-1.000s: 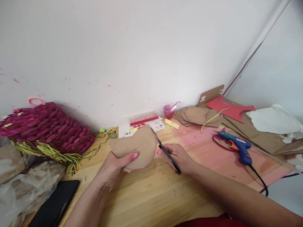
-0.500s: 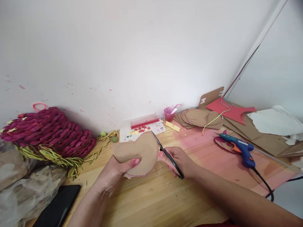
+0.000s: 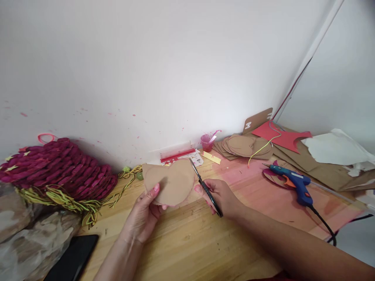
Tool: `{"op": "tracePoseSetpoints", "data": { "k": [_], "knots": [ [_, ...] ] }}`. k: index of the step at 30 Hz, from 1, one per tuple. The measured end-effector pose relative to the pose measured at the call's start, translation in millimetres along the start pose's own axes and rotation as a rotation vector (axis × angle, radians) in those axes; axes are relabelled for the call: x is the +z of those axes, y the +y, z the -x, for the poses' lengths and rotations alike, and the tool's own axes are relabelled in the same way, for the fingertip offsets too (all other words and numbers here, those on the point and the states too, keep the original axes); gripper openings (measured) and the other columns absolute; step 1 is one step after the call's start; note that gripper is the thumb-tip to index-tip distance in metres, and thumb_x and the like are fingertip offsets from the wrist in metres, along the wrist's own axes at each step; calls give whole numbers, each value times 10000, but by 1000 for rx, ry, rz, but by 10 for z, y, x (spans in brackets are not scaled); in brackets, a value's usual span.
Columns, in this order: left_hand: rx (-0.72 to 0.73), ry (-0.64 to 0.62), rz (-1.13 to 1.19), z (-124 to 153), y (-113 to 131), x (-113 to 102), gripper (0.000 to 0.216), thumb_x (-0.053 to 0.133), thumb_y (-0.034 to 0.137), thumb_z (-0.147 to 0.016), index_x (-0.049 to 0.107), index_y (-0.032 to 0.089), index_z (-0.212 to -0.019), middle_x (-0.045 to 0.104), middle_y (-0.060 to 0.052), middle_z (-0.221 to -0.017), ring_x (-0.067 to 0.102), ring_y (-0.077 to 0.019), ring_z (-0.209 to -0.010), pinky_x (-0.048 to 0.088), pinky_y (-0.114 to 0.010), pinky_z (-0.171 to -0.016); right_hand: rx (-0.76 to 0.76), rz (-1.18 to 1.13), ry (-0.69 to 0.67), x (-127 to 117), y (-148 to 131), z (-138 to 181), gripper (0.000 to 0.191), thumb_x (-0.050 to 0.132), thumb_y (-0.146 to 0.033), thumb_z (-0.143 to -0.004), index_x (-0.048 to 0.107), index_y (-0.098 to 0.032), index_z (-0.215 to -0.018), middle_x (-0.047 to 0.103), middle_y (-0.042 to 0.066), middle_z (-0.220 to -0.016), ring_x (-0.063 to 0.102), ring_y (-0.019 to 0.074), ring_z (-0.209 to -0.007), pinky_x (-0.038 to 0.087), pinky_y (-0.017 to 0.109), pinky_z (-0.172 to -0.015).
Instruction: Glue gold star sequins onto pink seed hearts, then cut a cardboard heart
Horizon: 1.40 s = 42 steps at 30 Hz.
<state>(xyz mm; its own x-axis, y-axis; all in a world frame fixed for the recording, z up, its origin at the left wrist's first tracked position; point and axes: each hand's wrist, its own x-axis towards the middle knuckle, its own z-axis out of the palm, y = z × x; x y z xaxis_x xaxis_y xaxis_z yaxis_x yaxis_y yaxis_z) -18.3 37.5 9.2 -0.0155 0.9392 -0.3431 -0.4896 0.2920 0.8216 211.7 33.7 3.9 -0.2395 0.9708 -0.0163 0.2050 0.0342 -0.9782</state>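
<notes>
A brown cardboard piece [image 3: 172, 181], heart-like with a drawn outline near its edge, is pinched in my left hand [image 3: 146, 212], thumb on top and fingers underneath. Its upper left corner is still square, while the right side is rounded. My right hand [image 3: 221, 199] grips black-handled scissors [image 3: 205, 186], blades pointing up and left alongside the cardboard's right edge. Whether the blades touch the cardboard I cannot tell. Both hands are above the wooden table [image 3: 175, 249].
Left are a magenta woven piece [image 3: 67, 168] with yellow-green yarn, plastic bags [image 3: 38, 242] and a black phone [image 3: 73, 257]. Behind stand a pink cup [image 3: 207, 143] and stacked cardboard shapes [image 3: 243, 145]. A blue glue gun [image 3: 300, 183] with a cord lies right, near red paper [image 3: 283, 136].
My left hand has turned the cardboard, showing its square corner at upper left, and its thumb has shifted left. The scissors stay near the right edge. The view has shifted slightly.
</notes>
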Motion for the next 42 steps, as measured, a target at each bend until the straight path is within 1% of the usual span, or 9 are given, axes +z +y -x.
{"op": "tracePoseSetpoints", "data": {
  "k": [2,5,9,11,17,23,27,31,42],
  "knots": [
    [25,8,81,45,-114,91,354,882,290,-662,742,191,-972,759,-7,-924,662,-108,-612,565,-195,-466,11,-8,10,12,15,-7,454,592,-559,-872,413,-229,-616,422,-71,-504,411,97,-433,291,241,-433],
    [87,43,77,114,-213,199,459,863,259,-698,704,244,-1128,754,-13,-1078,710,-129,-757,587,-182,-536,21,-12,-20,37,16,7,465,613,-568,-855,417,-228,-606,424,-68,-501,415,100,-433,297,243,-430],
    [143,121,24,132,-189,239,561,865,159,-676,676,232,-1200,740,-55,-1160,710,-181,-1024,612,-208,-772,25,-12,-48,60,16,32,467,608,-569,-860,412,-227,-609,429,-63,-509,419,103,-446,307,245,-440],
    [122,115,-14,126,-163,232,576,868,148,-664,675,220,-1202,742,-67,-1159,699,-209,-1075,618,-245,-804,25,-9,-47,55,25,35,452,599,-563,-869,415,-227,-629,442,-60,-527,424,105,-458,311,246,-449],
    [148,84,-55,120,-157,216,625,902,184,-614,675,183,-1197,747,-96,-1141,703,-243,-1078,624,-265,-801,25,5,-73,15,28,30,475,572,-579,-880,388,-230,-614,441,-54,-527,413,105,-459,302,251,-452],
    [179,96,-67,90,-131,183,636,912,181,-592,679,186,-1183,759,-87,-1107,715,-232,-1050,616,-248,-807,16,10,-98,4,-4,45,508,533,-609,-889,361,-234,-594,380,-66,-483,366,98,-435,254,253,-438],
    [183,61,-71,77,-110,147,676,917,199,-592,659,183,-1217,755,-86,-1123,709,-226,-1066,603,-252,-845,6,12,-101,10,-18,60,518,524,-622,-889,351,-235,-590,356,-70,-474,346,96,-434,239,253,-440],
    [168,92,-67,79,-83,157,708,937,203,-537,671,163,-1192,766,-96,-1083,709,-252,-1064,603,-283,-861,-5,15,-94,20,-25,67,535,526,-630,-884,350,-234,-569,333,-68,-472,339,99,-443,229,254,-444],
    [145,68,-83,76,17,142,746,939,205,-532,666,172,-1225,772,-95,-1059,734,-234,-985,612,-235,-773,-59,57,-80,20,-50,67,518,558,-561,-885,316,-229,-570,291,-62,-535,305,104,-516,214,257,-479]
  ]
}}
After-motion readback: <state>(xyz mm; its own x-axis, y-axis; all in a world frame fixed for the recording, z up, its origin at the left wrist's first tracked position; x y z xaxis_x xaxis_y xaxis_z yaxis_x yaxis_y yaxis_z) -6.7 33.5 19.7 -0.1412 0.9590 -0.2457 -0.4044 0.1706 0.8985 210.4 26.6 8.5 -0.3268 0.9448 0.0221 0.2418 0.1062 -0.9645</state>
